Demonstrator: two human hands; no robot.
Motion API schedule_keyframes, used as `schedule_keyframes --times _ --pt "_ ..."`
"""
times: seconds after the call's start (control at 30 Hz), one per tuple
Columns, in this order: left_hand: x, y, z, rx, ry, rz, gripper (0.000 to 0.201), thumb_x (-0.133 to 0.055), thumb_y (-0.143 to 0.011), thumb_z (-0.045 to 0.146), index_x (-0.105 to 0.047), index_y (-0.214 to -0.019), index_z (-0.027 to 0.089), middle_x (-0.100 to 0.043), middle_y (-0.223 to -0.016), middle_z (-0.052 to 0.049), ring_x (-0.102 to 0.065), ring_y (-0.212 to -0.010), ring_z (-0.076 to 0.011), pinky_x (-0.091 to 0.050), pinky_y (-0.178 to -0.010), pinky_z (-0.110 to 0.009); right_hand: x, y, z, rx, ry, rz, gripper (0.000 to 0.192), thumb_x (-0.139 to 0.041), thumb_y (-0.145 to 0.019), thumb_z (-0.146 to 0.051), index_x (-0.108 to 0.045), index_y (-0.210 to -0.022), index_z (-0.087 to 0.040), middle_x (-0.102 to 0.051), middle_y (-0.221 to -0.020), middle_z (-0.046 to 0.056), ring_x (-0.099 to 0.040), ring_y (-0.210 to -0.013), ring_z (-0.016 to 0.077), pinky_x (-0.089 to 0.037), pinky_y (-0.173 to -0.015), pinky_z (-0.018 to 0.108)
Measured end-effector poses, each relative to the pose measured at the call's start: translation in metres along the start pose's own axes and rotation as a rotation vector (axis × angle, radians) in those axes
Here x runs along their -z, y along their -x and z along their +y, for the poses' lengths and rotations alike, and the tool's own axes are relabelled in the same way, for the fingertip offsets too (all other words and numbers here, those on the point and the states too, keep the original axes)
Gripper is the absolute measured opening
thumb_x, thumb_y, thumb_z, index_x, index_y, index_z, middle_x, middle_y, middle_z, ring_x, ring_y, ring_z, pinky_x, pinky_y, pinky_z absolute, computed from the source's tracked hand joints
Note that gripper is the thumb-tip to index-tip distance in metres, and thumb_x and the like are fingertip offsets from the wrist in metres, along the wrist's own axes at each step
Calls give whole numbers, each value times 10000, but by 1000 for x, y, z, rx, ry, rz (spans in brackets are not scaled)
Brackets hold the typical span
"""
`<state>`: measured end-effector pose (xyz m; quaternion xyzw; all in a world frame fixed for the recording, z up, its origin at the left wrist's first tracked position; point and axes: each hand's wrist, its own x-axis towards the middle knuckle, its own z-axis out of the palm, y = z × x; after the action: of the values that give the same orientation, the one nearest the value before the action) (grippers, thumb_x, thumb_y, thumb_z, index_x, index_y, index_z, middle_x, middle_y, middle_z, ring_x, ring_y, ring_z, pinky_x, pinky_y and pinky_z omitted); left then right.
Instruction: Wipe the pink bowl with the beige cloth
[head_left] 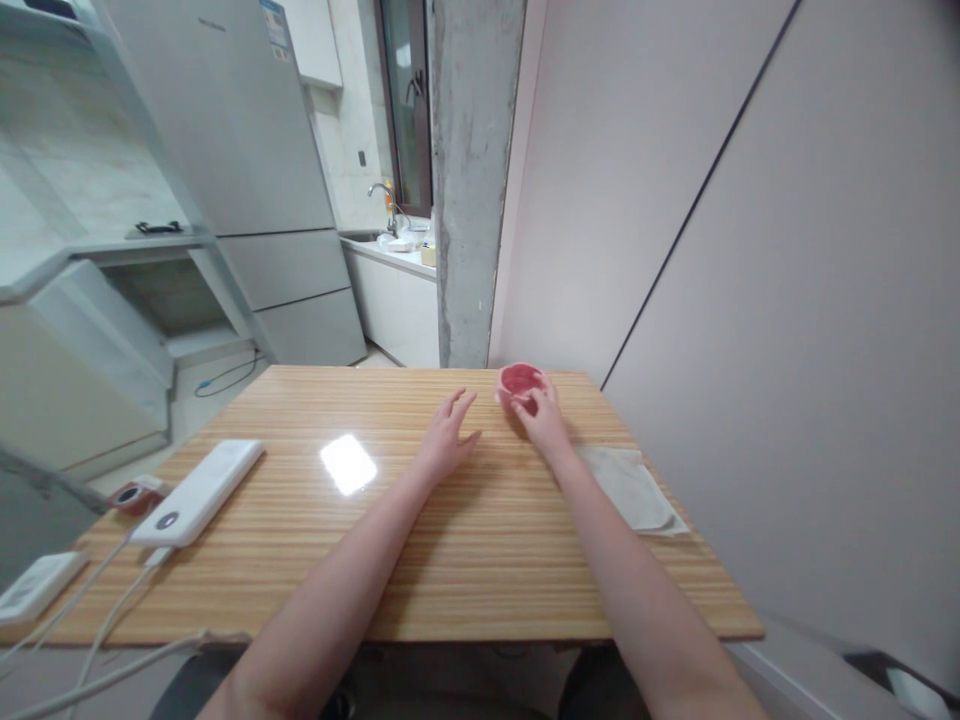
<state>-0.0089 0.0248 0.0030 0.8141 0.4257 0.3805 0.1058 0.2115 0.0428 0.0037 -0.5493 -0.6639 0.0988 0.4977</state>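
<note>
A small red cup (pixel 519 379) stands near the far edge of the wooden table (pixel 390 560). My right hand (pixel 541 418) reaches to it, its fingers wrapped around the cup's near side. My left hand (pixel 446 438) hovers over the table just left of the cup, palm down, fingers spread, holding nothing.
A folded beige cloth (pixel 631 488) lies by my right forearm near the wall. At the left edge are a white power bank (pixel 201 491) with cables, a small red device (pixel 135 495) and another white box (pixel 37 585). A concrete pillar (pixel 472 180) stands behind the table.
</note>
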Motion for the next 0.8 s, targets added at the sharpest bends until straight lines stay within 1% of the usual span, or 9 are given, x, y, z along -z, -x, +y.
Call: schedule_keyframes --times 0.07,0.13,0.2,0.27,0.33,0.43,0.63,0.73,0.8 --pt "8 0 -1 -71 -45 -28 625 -631 -816 260 -418 -1403 219 -242 -1567 -142 -205 -1465 -287 -281 -1162 -485 -14 9 -23 69 -77 -152 107 -579 -833 -285 -548 -773 -202 -319 -1500 122 -322 -1395 230 -253 -1168 411" --pt "16 -2 -4 -129 -67 -79 480 -648 -805 240 -543 -1272 201 -279 -1554 -137 -143 -1483 -294 -272 -1170 -495 -24 19 -41 119 -136 -245 87 -569 -847 -274 -581 -809 -197 -277 -1537 106 -301 -1415 223 -244 -1175 398" --pt "23 -4 -6 -167 -70 -133 212 -653 -804 230 -638 -1009 180 -492 -1391 -140 -257 -1447 -281 -272 -1173 -495 -29 26 -54 157 -164 -293 97 -561 -860 -277 -610 -845 -194 -254 -1559 95 -258 -1442 222 -224 -1184 392" --pt "31 -7 -6 -185 -64 -171 65 -658 -806 233 -621 -825 184 -644 -1107 -110 -449 -1316 -255 -257 -1179 -501 -31 30 -59 196 -171 -321 148 -569 -869 -310 -630 -938 -194 -228 -1577 98 -221 -1462 226 -211 -1190 396" --pt "42 -10 -8 -150 -61 -164 102 -674 -797 256 -599 -777 191 -664 -923 -76 -566 -1140 -239 -294 -1154 -505 -31 31 -57 216 -163 -307 322 -581 -872 -360 -588 -1152 -201 -190 -1592 113 -177 -1478 227 -206 -1194 414" --pt "67 -8 -24 1 -111 -74 167 -697 -761 300 -575 -756 186 -652 -923 -91 -579 -1033 -256 -433 -1026 -477 -30 25 -49 167 -69 -236 527 -558 -888 -369 -435 -1369 -192 -211 -1581 146 -158 -1483 229 -211 -1194 432" --pt "117 20 -100 340 -441 202 134 -657 -723 267 -561 -740 175 -554 -1136 -150 -483 -1165 -308 -395 -1057 -457 5 5 -28 -196 494 -266 309 -597 -827 -226 -648 -1111 -113 -532 -1317 229 -506 -1252 314 -393 -1065 427" --pt "125 36 -124 478 -527 300 170 -619 -737 250 -601 -871 147 -477 -1236 -168 -381 -1271 -330 -320 -1119 -471 32 -1 -13 -382 624 -319 245 -634 -769 -196 -702 -998 -143 -677 -1073 189 -629 -1067 291 -488 -904 387" --pt "125 42 -129 523 -545 325 216 -594 -756 248 -607 -940 136 -444 -1272 -173 -329 -1314 -333 -280 -1146 -479 46 -2 -3 -425 610 -382 145 -678 -691 -159 -732 -825 -168 -721 -851 130 -681 -916 259 -511 -790 332"
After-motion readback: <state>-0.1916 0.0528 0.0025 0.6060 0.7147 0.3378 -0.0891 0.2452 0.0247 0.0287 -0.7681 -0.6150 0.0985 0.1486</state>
